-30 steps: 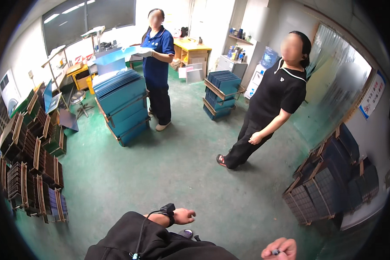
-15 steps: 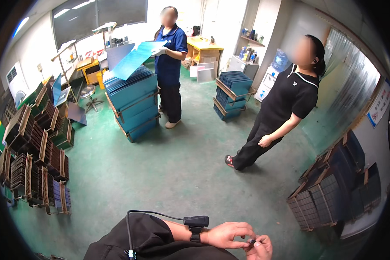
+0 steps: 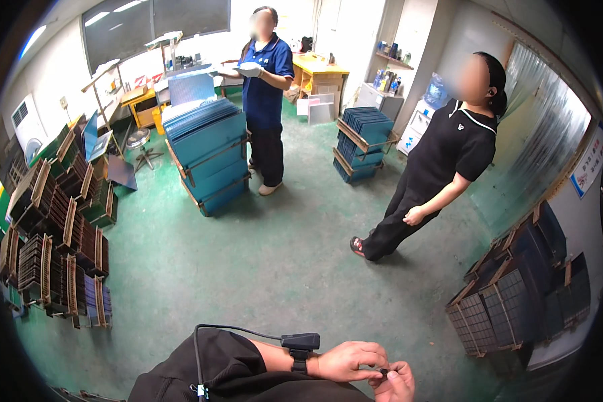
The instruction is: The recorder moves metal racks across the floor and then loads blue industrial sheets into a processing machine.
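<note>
Left hand [image 3: 346,361] and right hand [image 3: 396,384] brought together, both nearly closed, pinching small dark object [image 3: 384,372] between them

Just behind the left hand [image 3: 347,362], a black wrist strap [image 3: 299,364] bears a boxy black device [image 3: 300,342]; farther back from the hand, a dark cable [image 3: 196,355] with a pale connector [image 3: 201,390] crosses a loose black sleeve [image 3: 227,358].

Tall stack of blue panels [image 3: 215,161] on a green floor [image 3: 248,281], round stool [image 3: 138,139] to its left.
</note>
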The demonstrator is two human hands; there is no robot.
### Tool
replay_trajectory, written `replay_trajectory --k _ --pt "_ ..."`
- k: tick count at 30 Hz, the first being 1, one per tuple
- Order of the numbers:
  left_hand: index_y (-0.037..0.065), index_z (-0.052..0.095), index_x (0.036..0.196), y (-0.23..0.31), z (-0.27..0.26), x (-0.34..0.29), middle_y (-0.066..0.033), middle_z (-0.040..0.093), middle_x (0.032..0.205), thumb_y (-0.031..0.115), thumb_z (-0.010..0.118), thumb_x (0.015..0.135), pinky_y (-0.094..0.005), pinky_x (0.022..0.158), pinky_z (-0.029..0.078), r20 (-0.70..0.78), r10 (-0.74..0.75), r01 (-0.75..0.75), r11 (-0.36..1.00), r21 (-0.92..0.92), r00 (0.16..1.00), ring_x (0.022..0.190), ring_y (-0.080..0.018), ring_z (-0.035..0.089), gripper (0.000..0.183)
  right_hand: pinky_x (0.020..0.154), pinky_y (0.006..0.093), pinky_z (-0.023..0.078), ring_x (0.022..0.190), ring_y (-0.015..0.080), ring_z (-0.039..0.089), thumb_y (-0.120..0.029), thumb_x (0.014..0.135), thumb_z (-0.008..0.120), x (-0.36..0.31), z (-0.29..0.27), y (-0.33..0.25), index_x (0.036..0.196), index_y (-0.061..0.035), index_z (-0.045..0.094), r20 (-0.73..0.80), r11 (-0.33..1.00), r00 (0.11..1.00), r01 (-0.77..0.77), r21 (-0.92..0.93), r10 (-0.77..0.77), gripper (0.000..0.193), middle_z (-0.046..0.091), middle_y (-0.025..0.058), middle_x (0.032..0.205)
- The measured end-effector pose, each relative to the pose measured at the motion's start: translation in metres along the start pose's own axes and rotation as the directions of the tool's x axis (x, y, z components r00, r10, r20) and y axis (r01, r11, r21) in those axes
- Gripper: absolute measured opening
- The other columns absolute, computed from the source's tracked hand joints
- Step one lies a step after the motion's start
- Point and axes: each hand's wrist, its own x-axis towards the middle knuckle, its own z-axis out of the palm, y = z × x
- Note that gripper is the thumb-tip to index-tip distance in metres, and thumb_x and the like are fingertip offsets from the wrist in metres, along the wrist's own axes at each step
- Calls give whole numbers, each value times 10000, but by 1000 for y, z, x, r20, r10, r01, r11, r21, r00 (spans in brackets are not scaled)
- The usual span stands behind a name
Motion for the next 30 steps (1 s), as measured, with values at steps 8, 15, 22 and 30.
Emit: replay_trajectory --k 8,15,22,30 --pt "87 653 1045 -12 9 -4 -66 630 1061 137 676 842 -369 814 521 21 -31 32 999 -32 999 976 -277 627 210 780 299 508 843 174 619 -42 949 572 -1 -5 4 1052 -81 550 -44 1000 999 3 -4 -3 112 631 61 961" --pt "87 657 1053 -12 9 -6 -63 638 1049 174 683 847 -370 815 521 35 -46 46 999 5 998 974 -277 630 225 761 280 505 821 157 611 -13 933 592 -3 -2 2 1053 -79 551 -97 998 995 8 -62 -14 142 623 51 935" --pt "76 665 1047 -10 6 -11 -71 638 1020 168 685 878 -372 802 525 40 -46 45 999 24 998 940 -275 633 194 744 267 498 786 144 595 20 924 592 -3 -7 5 1038 -79 565 -92 994 996 -22 -105 12 153 622 38 917" --pt "49 670 1095 -6 6 -3 -98 659 1021 185 686 893 -365 823 526 138 -203 222 964 -144 969 953 -259 638 244 748 261 505 826 123 609 -14 936 593 -7 -9 10 1098 -58 609 -152 939 981 61 -340 -119 169 653 38 981"
